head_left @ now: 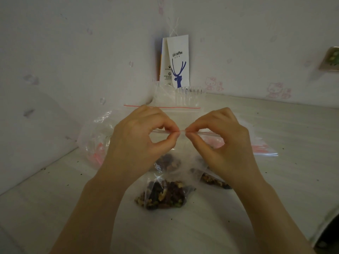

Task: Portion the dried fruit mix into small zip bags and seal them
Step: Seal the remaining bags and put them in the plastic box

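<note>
The small zip bag (185, 149) hangs over the middle of the table (275, 189), with what looks like a clump of dried fruit mix (167, 162) sagging in its bottom. It is probably light, limp and slick, so the stiffer zip strip along its top is the place to take it. The left hand (135, 136) and right hand (220, 142) meet there, each grip clamped thumb-to-forefinger on the strip.

Filled bags (165, 195) lie on the table below, toward the near edge. Empty bags (165, 111) spread toward the far edge, with crumpled plastic (95, 136) at the left edge. A clear cup (190, 94) and a paper coffee bag (178, 61) stand by the wall. Nothing seems to block the strip.
</note>
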